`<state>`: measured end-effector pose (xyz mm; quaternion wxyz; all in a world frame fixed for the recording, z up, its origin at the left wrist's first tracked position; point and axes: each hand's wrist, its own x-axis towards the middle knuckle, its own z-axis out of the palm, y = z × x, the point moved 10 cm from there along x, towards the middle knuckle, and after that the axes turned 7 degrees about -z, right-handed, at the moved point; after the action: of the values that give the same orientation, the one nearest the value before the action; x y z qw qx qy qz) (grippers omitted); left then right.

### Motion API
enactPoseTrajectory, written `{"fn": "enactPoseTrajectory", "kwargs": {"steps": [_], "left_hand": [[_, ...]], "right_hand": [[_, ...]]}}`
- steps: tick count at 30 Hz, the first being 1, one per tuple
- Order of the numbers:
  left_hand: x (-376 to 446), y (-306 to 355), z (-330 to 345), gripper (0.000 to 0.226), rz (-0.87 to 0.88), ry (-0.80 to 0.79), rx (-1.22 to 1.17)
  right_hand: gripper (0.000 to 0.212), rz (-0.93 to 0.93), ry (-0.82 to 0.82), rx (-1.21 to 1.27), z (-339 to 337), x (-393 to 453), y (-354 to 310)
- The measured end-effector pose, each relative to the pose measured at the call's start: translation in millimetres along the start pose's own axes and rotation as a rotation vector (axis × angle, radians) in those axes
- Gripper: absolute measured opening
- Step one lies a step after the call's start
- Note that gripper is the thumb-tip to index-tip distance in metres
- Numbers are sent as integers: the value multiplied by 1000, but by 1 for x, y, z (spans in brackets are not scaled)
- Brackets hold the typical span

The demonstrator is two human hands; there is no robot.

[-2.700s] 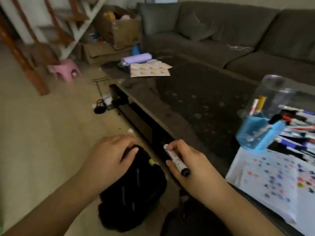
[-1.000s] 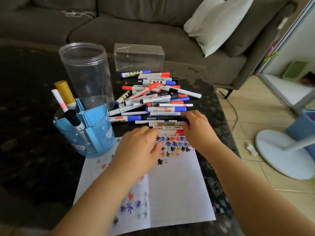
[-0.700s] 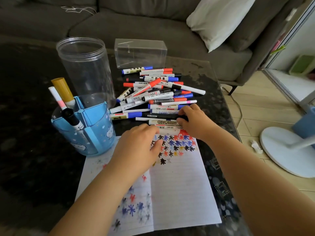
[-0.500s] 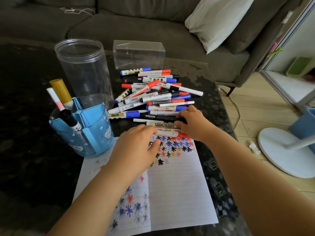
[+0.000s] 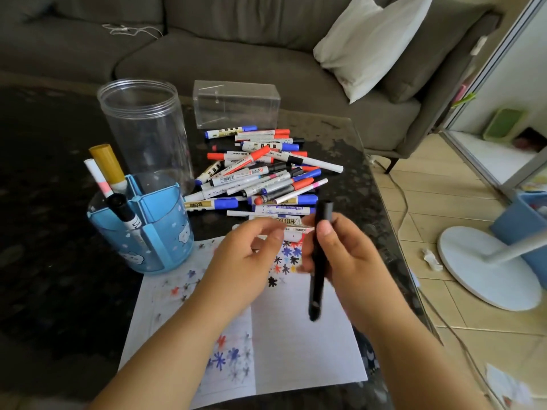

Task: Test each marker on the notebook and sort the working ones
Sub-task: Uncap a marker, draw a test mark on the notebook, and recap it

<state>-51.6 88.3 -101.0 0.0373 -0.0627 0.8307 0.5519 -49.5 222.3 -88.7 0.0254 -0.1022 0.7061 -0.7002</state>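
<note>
right hand (image 5: 340,255) grips black marker (image 5: 318,270) above notebook (image 5: 296,350).

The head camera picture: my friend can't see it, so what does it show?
A person's right hand holds a black marker upright over an open notebook dotted with colored test stars; the left hand hovers beside it. Behind lie a pile of markers, a blue holder and a clear jar.

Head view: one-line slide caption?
Right hand holds a black marker over the notebook; left hand reaches toward it, marker pile behind.
</note>
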Motion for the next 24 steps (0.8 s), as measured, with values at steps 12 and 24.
{"fn": "enactPoseTrajectory", "kwargs": {"steps": [12,24], "left_hand": [[-22,6,48,27,-267,-552,-886],[-1,-29,31,21,-273,-108,-774]], "right_hand": [[35,379,-388,916,67,-31,29],[15,-47,-113,-612,28,-19,17]]}}
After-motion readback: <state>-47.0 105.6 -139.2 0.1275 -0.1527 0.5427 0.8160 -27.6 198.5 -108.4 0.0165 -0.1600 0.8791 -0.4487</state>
